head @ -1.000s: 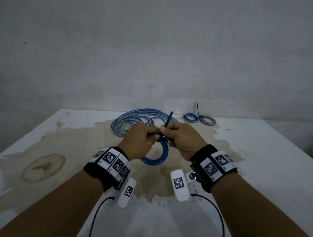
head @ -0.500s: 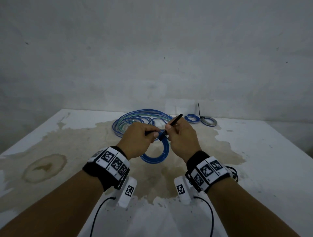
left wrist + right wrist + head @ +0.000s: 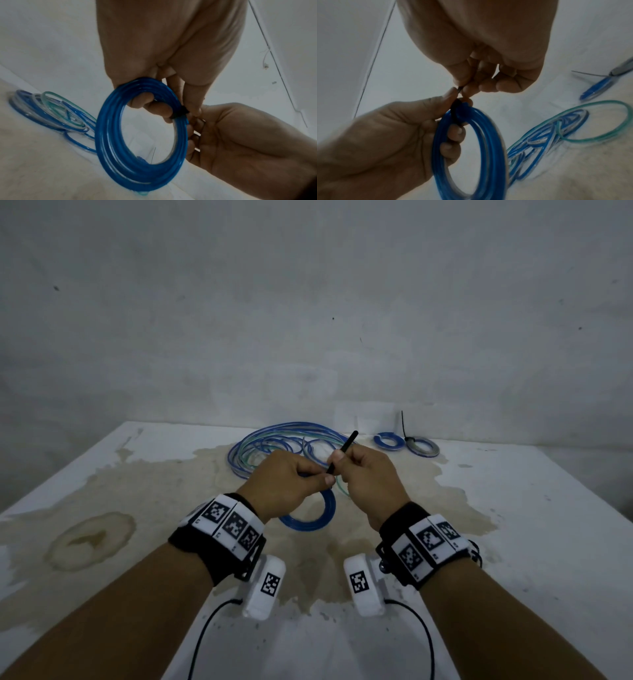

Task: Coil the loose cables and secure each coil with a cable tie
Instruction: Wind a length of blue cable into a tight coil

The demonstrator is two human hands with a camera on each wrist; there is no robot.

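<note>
My left hand (image 3: 291,484) grips a blue cable coil (image 3: 308,520) (image 3: 137,155) (image 3: 488,155) above the table, its fingers curled through the ring. A black cable tie (image 3: 342,451) (image 3: 180,112) (image 3: 454,108) wraps the top of the coil. My right hand (image 3: 366,474) pinches the tie's free tail, which sticks up and to the right past its fingers. Loose blue, green and clear cables (image 3: 274,445) (image 3: 56,115) (image 3: 565,129) lie in a heap on the table behind the hands.
Two small tied coils, a blue one (image 3: 388,440) and a grey one (image 3: 423,446) with an upright tie tail, lie at the back right near the wall. The white table (image 3: 531,525) is stained brown in the middle. The wall stands close behind.
My right hand has pulled back toward me a little and the tie's tail has swung between frames; it now points up and right. The left hand keeps hold of the coil.
</note>
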